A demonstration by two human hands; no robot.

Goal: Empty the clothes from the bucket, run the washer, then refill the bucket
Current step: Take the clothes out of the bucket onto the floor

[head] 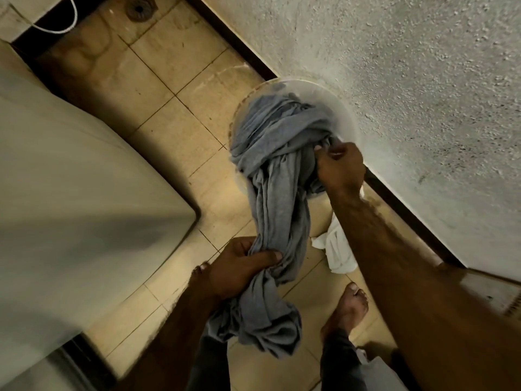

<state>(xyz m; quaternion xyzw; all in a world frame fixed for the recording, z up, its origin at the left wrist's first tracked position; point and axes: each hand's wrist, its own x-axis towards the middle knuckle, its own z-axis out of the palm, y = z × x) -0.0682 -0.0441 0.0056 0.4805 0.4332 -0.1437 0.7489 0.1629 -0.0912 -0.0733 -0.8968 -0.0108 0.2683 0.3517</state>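
- We see the translucent bucket (348,117) standing on the tiled floor (169,94), right against the rough plastered wall (408,66).
- A long grey garment (276,142), twisted like a rope, fills the mouth of the bucket. Part of it hangs over the near rim and runs down towards us.
- Our left hand (239,266) is clenched round the hanging length of the garment, with a bunch of cloth dangling below the fist.
- Our right hand (341,167) grips a fold of the same garment at the bucket's near rim.
- We judge the garment is halfway between bucket and hands. Whether it is coming out for the wash or going back in we cannot tell from this view.
- If this is the emptying step, most of the task is left: clear the bucket, load and run the washer, then refill.
- We cannot see whether anything else lies beneath the grey cloth in the bucket.
- The washer (70,179) is on our left, well apart from the bucket; only its pale top shows and it looks shut.
- A white cloth (338,249) lies on the floor just beside the bucket, under our right forearm.
- Our bare right foot (348,309) is near that cloth, which could get trodden on or snag the hanging garment.
- A floor drain (138,7) and a white cord (56,29) are at the far end, out of the way.
- The twist in the garment may make it catch on the rim.
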